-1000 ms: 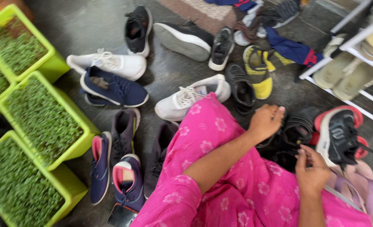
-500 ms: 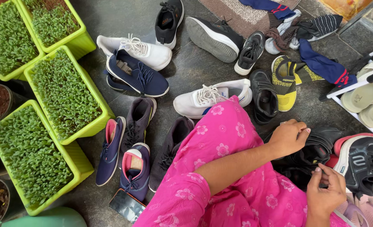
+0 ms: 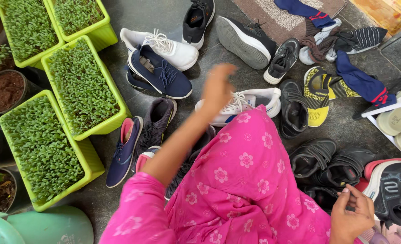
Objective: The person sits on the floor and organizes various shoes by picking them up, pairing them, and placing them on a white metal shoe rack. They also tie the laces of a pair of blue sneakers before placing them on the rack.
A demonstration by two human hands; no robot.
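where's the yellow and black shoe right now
In the head view the yellow and black shoe lies upper right on the floor, right beside a black shoe and touching blue cloth.

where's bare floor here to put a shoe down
Bare grey floor lies between the navy shoe, the tipped black shoe and the white shoe. Crowded by the right hand among the black shoes.

Looking like a home's entryway, probably just by the front door. Lying scattered over a dark stone floor (image 3: 196,77): many shoes (image 3: 160,74) and loose socks (image 3: 361,83). Showing at the top, a doormat (image 3: 277,18); standing at the right edge, a white shoe rack (image 3: 383,108) (sandals on it); sitting along the left, green planters (image 3: 96,129).
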